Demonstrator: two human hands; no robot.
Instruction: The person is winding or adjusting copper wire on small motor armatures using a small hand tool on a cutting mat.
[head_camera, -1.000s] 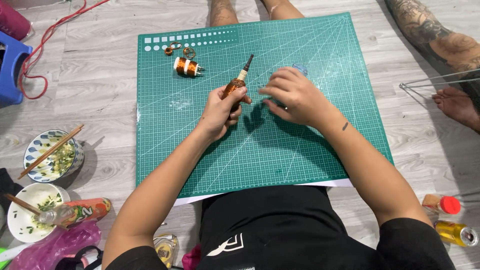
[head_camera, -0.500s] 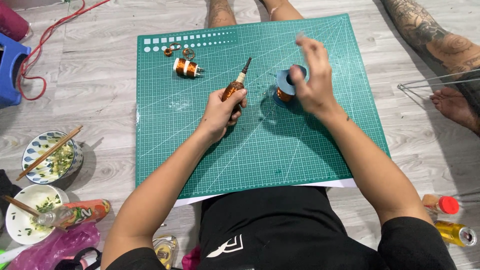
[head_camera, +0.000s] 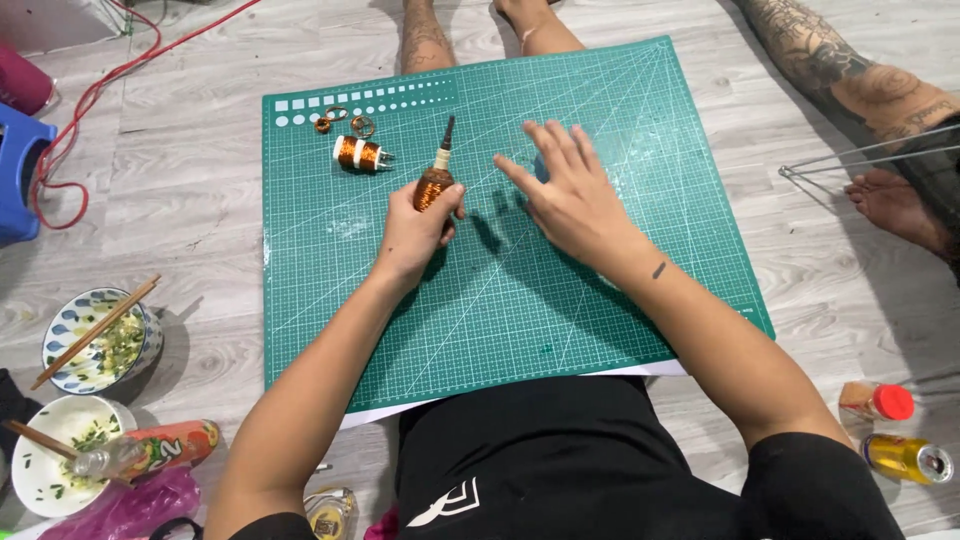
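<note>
Green cutting mat (head_camera: 560, 330) | left hand (head_camera: 415, 232) grip clenched on copper-wound tool (head_camera: 435, 182) | right hand (head_camera: 572, 195) released | bowl (head_camera: 70, 345) holds chopsticks (head_camera: 95, 332)

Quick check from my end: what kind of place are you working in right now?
Likely a home floor used as a makeshift craft spot: a green cutting mat lies on grey wood-look flooring, used food bowls with chopsticks sit alongside, and the left hand holds a copper-wire coil.

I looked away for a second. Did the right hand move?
Yes. The right hand came down and back toward the middle of the green cutting mat, now spread flat over the small blue roll.
</note>
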